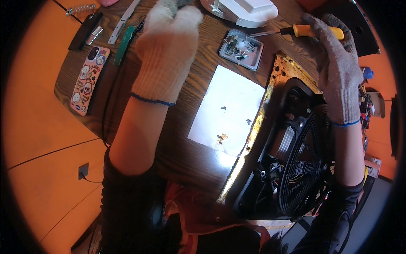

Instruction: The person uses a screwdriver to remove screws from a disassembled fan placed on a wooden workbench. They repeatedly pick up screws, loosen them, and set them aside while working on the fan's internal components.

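Observation:
My right hand (pixel 338 63), in a knitted work glove with a blue cuff edge, is closed round the yellow handle of a screwdriver (pixel 306 31). Its thin shaft points left, and the tip meets the far rim of a small tray (pixel 258 62) holding screws and small metal parts. At the far edge of the picture is my left hand (pixel 169 31), gloved the same way. Its fingers look curled together, mostly turned away from view, and what they may hold is hidden. A white sheet (pixel 226 108) with dark bits of debris lies between my arms.
A black fan-like appliance housing (pixel 292 165) stands open at the right, beside a yellow-edged, stained board (pixel 253 135). Far off sits a white plastic part (pixel 243 10). Toward the left lie a phone in a patterned case (pixel 89 80), a green strip (pixel 123 45) and a metal bar (pixel 122 23).

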{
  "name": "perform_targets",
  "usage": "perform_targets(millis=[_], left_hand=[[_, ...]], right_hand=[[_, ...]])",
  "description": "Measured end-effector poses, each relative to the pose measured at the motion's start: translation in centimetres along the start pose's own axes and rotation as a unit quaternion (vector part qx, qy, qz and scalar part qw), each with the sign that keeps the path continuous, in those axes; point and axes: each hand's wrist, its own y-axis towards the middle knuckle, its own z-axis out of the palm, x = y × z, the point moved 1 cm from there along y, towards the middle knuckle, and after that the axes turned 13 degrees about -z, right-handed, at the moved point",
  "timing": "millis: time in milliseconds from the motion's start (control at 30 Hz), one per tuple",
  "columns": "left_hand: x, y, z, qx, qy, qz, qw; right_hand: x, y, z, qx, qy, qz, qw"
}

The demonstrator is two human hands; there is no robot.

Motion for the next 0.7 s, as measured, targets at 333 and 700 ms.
perform_targets(millis=[333,700], left_hand=[[-0.1,-1.7,-0.1,0.030,0.358,0.059,0.931],[0.8,-1.5,0.2,-0.036,0.397,0.125,0.909]], right_hand=[[0.4,-1.0,-1.1,-0.016,0.023,0.038,0.999],[3.7,-1.1,-3.3,-0.126,0.050,0.076,0.988]])
